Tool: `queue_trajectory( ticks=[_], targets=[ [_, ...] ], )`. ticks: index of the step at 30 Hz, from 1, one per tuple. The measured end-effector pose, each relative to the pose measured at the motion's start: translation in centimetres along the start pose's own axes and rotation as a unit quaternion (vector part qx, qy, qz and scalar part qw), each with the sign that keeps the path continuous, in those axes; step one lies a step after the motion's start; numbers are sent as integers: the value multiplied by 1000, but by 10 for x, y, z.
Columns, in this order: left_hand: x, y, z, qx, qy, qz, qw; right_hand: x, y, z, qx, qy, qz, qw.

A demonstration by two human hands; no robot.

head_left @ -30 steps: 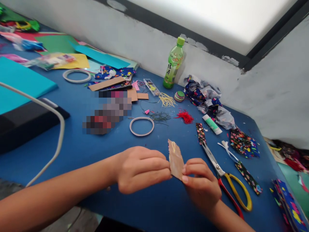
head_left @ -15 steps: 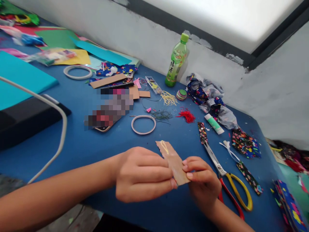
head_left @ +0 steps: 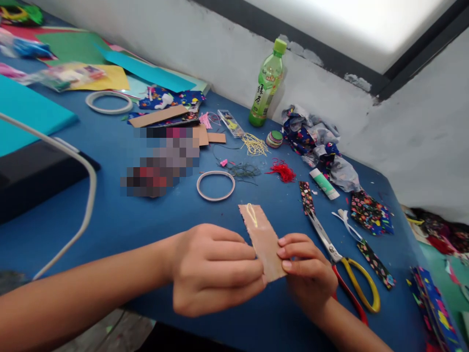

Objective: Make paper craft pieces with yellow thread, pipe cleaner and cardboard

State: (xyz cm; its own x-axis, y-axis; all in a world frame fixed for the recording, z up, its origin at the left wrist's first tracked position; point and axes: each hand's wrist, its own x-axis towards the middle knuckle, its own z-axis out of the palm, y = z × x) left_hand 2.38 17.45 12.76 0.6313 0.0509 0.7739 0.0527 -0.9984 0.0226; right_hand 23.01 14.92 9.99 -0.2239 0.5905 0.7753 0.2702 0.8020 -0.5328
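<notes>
A brown cardboard strip is held above the front of the blue table, tilted, with a small loop of yellow cord on its upper end. My left hand grips its left edge, fingers curled. On the right edge, my right hand pinches the strip between thumb and fingers. Scissors with one red and one yellow handle lie just right of my right hand, their blades by a floral fabric strip. Beyond the cardboard is a roll of tape.
Behind lie red threads, yellow cords, a glue stick, a green bottle and crumpled fabric. A white cable arches at the left, near blue paper. A second tape roll sits farther back.
The cardboard strip has turned slightly more upright between my hands, both still holding it. The view has shifted a little, so the table items appear slightly higher and farther left.
</notes>
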Motion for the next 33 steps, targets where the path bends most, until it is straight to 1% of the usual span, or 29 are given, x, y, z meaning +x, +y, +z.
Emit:
queue_trajectory(
  ticks=[2,3,6,8,12,17,21,23,26,27,28,29,31,33],
  targets=[
    [-1,6,1,-25,-7,-45,999,-1,0,0,3,2,3,1000],
    [-1,9,1,-39,-6,-78,996,-2,0,1,4,5,4,1000],
    [-1,15,1,-72,9,-159,985,-4,-1,2,11,15,9,1000],
    [-1,17,1,-80,13,-177,981,-5,-1,3,19,16,15,1000],
    [1,17,1,-99,12,-189,977,-5,-2,4,24,7,26,999],
    [3,16,3,-123,9,-181,976,-5,-2,4,12,4,23,1000],
    [2,13,3,-115,7,-167,979,-7,-1,4,16,2,22,1000],
    [2,10,2,-88,0,-128,988,-8,0,3,14,4,16,1000],
    [1,5,0,-46,-24,-33,998,-9,2,-2,-10,0,-10,1000],
    [1,5,0,-43,-30,-22,998,-9,3,-5,-23,-10,-25,999],
    [1,4,1,-48,-33,-30,998,-7,4,-8,-37,-23,-45,998],
    [0,4,2,-58,-34,-53,996,-6,4,-11,-51,-37,-66,996],
    [-2,4,6,-83,-23,-84,993,1,4,-18,-75,-67,-102,990],
    [-3,3,10,-89,-1,-71,993,9,1,-25,-106,-101,-130,981]
  ],
)
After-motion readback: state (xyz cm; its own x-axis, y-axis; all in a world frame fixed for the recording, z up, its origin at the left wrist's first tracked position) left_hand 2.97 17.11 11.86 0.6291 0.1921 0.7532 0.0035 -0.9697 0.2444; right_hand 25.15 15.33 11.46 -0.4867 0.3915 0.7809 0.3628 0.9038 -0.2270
